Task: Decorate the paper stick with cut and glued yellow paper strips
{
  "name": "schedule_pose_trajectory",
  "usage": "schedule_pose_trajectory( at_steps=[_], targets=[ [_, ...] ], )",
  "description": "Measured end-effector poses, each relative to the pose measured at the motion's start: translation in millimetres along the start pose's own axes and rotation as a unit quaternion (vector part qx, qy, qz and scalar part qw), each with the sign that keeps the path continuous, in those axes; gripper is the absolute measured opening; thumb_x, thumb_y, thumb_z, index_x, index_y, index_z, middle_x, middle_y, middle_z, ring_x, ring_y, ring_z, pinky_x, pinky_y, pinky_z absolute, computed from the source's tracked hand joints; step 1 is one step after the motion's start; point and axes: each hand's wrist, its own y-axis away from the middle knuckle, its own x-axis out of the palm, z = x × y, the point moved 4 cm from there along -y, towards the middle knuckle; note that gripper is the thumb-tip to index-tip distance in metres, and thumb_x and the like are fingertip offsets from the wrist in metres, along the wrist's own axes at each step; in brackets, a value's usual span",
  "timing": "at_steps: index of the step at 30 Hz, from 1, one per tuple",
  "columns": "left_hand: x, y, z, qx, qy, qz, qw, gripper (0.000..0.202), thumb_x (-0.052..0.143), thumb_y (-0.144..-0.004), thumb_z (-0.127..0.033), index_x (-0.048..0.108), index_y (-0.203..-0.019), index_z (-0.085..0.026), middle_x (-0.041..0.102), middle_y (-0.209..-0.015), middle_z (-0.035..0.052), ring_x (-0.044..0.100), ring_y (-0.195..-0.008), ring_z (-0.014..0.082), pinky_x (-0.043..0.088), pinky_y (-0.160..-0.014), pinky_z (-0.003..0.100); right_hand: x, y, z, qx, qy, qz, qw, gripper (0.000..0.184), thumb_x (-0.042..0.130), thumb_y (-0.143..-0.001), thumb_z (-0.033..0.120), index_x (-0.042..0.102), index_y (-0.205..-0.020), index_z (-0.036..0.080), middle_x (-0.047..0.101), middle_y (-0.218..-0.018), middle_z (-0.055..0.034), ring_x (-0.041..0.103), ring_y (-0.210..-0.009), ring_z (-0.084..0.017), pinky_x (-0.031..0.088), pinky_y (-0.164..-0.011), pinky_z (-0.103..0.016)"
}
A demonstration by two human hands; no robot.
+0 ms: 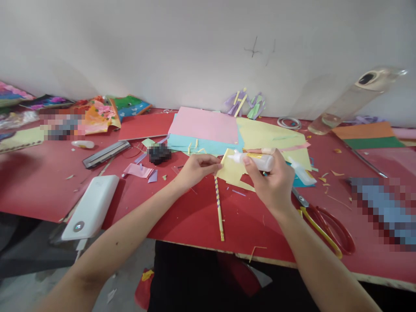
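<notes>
A small white glue bottle [264, 162] with a yellow label lies tilted in my right hand [274, 180], its nozzle pointing left. My left hand [199, 170] is closed in a pinch on a thin yellow paper strip [225, 157], and the nozzle is close to that strip; I cannot tell whether they touch. Below the fingertips lies a narrow yellow paper stick [219, 208] with purple marks. A cut piece of yellow paper [238, 175] is under the hands. Beside my right wrist rest scissors [328, 229] with red and yellow handles.
Pink paper [204, 125] and yellow paper [269, 136] lie behind the hands. A second glue bottle [302, 171] is to the right, a tall clear bottle [351, 99] by the wall. On the left are a white power bank [92, 208] and a stapler-like metal object [106, 154].
</notes>
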Motion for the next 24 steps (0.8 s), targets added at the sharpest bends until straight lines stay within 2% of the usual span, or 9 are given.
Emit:
schedule_pose_trajectory(
  at_steps=[4,14,21,24],
  targets=[
    [0.0,-0.2,0.2,0.006,-0.006,0.005,1.000,0.016,0.070,-0.075,-0.029,0.071,-0.079,-0.013,0.066,-0.074,0.0038,0.058,-0.065,0.0108,0.047,-0.066,0.026,-0.3,-1.5,-0.8,-0.011,0.006,-0.010,1.000,0.021,0.063,-0.085,0.041,0.059,-0.091,0.021,0.073,-0.085,-0.0060,0.064,-0.056,-0.015,0.046,-0.045,-0.024],
    [-3.1,-2.1,2.4,0.006,0.001,-0.001,1.000,0.019,0.070,-0.074,-0.031,0.071,-0.080,-0.014,0.067,-0.073,0.0038,0.057,-0.065,0.0110,0.046,-0.065,0.026,3.4,10.1,7.5,-0.073,0.023,0.042,0.996,0.019,0.064,-0.084,0.038,0.058,-0.092,0.022,0.072,-0.080,-0.0032,0.067,-0.057,-0.016,0.051,-0.048,-0.024],
    [-0.9,-1.5,2.5,0.001,0.017,0.009,1.000,0.018,0.071,-0.074,-0.030,0.072,-0.081,-0.013,0.067,-0.074,0.0043,0.059,-0.067,0.0117,0.047,-0.068,0.027,1.4,6.1,4.1,-0.069,0.036,0.001,0.997,0.019,0.064,-0.084,0.037,0.059,-0.094,0.021,0.073,-0.090,-0.0074,0.071,-0.073,-0.020,0.056,-0.059,-0.029],
    [-0.8,-0.7,1.2,-0.005,0.017,0.002,1.000,0.017,0.071,-0.074,-0.029,0.072,-0.080,-0.013,0.067,-0.074,0.0036,0.058,-0.067,0.0110,0.047,-0.067,0.026,2.3,7.8,6.6,-0.073,0.034,0.015,0.997,0.019,0.064,-0.084,0.036,0.059,-0.094,0.021,0.073,-0.086,-0.0059,0.070,-0.068,-0.019,0.055,-0.056,-0.027]
  ],
)
